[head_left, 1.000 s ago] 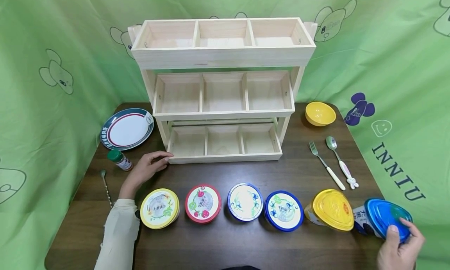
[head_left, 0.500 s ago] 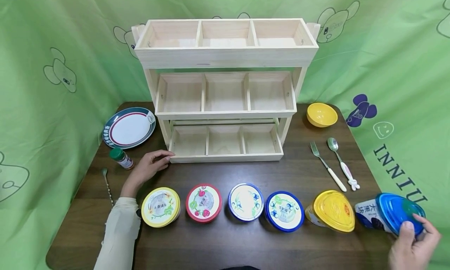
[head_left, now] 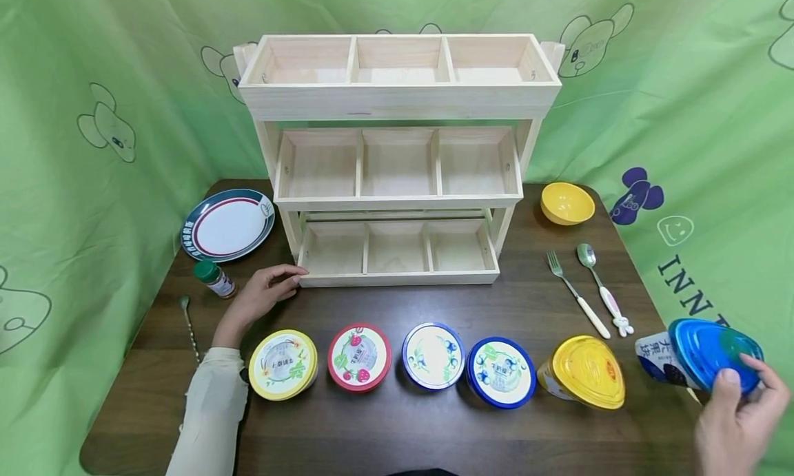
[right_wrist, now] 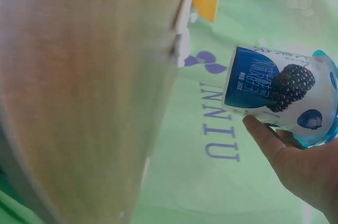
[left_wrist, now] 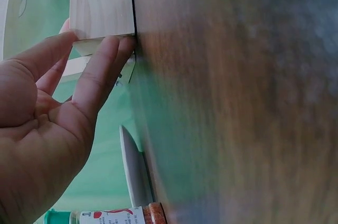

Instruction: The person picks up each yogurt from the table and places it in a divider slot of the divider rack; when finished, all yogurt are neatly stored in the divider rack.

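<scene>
My right hand [head_left: 741, 414] grips a yogurt cup [head_left: 660, 359] by its blue lid at the table's right edge. In the right wrist view the white and blue cup [right_wrist: 280, 89] shows blackberry pictures and is raised off the table, tilted. My left hand [head_left: 263, 293] holds the front left corner of the wooden rack's bottom tray [head_left: 397, 280]. In the left wrist view the thumb and fingers of that hand [left_wrist: 58, 97] meet at the end of the tray's board [left_wrist: 103, 5]. A cup with a yellow lid [head_left: 586, 371] stands left of the raised cup.
Four-sided trays of the three-tier rack [head_left: 400, 102] have dividers. Along the front stand tubs with yellow [head_left: 283, 364], red [head_left: 360, 357] and blue [head_left: 433, 356] lids. A plate [head_left: 227, 226], spice jar [head_left: 214, 279], bowl [head_left: 567, 204], fork [head_left: 577, 293] and spoon [head_left: 604, 290] lie around it.
My right hand has lifted the blue-lidded yogurt cup and carried it to the right and farther up in the head view, away from the yellow-lidded cup. My left hand stays at the tray corner.
</scene>
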Demonstrator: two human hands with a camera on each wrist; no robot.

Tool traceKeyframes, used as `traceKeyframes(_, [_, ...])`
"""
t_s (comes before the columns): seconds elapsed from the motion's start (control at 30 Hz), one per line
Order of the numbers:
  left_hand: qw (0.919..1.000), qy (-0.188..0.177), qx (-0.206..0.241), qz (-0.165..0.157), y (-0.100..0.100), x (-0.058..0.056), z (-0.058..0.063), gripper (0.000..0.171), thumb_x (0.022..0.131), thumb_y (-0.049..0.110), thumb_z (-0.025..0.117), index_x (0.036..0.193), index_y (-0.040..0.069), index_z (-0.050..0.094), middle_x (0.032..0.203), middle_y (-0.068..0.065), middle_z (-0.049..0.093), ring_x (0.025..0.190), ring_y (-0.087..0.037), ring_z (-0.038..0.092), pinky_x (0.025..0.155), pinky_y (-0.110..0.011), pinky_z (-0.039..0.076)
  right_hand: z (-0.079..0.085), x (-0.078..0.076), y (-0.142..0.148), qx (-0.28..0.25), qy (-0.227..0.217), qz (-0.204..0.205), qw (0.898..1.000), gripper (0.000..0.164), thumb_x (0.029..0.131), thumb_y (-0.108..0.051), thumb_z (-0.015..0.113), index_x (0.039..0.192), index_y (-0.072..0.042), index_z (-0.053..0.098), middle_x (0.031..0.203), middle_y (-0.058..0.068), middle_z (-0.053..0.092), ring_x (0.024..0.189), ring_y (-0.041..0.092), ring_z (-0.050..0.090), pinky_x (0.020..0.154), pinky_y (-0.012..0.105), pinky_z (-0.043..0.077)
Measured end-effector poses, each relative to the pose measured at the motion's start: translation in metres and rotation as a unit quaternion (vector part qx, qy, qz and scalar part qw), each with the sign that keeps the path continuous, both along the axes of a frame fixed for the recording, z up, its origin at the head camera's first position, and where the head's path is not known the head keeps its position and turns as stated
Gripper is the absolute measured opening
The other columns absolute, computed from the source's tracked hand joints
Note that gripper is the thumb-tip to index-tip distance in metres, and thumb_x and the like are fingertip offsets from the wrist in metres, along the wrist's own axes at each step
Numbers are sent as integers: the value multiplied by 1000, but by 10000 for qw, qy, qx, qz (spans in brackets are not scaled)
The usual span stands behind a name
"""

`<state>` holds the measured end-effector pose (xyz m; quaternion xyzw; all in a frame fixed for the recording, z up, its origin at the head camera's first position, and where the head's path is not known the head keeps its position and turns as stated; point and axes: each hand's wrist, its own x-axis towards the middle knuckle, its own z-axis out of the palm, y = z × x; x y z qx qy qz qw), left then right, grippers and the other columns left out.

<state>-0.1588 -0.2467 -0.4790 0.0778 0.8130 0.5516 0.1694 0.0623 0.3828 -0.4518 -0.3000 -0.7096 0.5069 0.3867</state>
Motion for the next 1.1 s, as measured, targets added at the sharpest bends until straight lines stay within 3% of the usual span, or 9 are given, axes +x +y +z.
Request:
traceKeyframes(0.2, [9999, 78, -61, -77, -3, 0, 0, 32, 114, 9, 58, 139, -7, 66, 143, -28, 60, 131, -36, 59, 107, -39, 57, 10, -8, -1, -289, 162, 308, 9990, 43, 116, -22, 50, 157, -14, 42, 164, 20, 36, 155, 29, 34, 132, 36, 22])
traceKeyframes(0.37, [10000, 24, -44, -84, -4, 1, 1, 32, 114, 9, 57, 140, -7, 66, 144, -28, 60, 132, -37, 58, 108, -40, 56, 19, -18, -3, -463, 482, 580, 9961, 44, 115, -23, 53, 157, -14, 42, 166, 21, 34, 156, 30, 32, 132, 34, 21])
traceKeyframes(0.53, [10000, -11, -3, -48, -3, 0, 1, 32, 114, 9, 56, 141, -7, 66, 145, -28, 59, 133, -37, 58, 108, -40, 56, 28, -29, -7, -521, 578, 914, 9928, 44, 116, -24, 51, 157, -17, 40, 174, 21, 22, 160, 30, 22, 133, 38, 12])
traceKeyframes(0.6, [10000, -16, 8, -54, -3, 0, 1, 32, 114, 9, 56, 141, -7, 65, 145, -28, 59, 133, -36, 58, 108, -40, 56, 31, -34, -9, -666, 825, 1069, 9886, 45, 115, -22, 54, 157, -15, 41, 175, 21, 20, 161, 31, 20, 133, 38, 13])
traceKeyframes(0.77, [10000, -9, 21, -82, -2, 0, 0, 33, 114, 9, 57, 141, -7, 65, 146, -28, 59, 134, -37, 57, 109, -42, 55, 40, -42, -12, -1001, 1419, 1377, 9751, 46, 111, -14, 60, 154, -8, 45, 171, 28, 23, 160, 35, 26, 128, 32, 27])
traceKeyframes(0.93, [10000, -4, 42, -67, -2, 0, -2, 33, 114, 10, 57, 141, -8, 65, 146, -28, 59, 135, -38, 56, 110, -44, 54, 49, -50, -15, -1128, 1459, 1561, 9704, 43, 111, -11, 58, 153, -6, 47, 166, 27, 32, 153, 36, 34, 119, 25, 40])
traceKeyframes(1.1, [9999, -24, 58, -83, -2, -1, -2, 34, 115, 11, 57, 142, -7, 65, 146, -28, 59, 136, -38, 56, 110, -44, 54, 56, -57, -21, -1154, 1490, 1696, 9673, 42, 112, -10, 58, 152, -5, 49, 160, 26, 38, 147, 37, 41, 102, 16, 53])
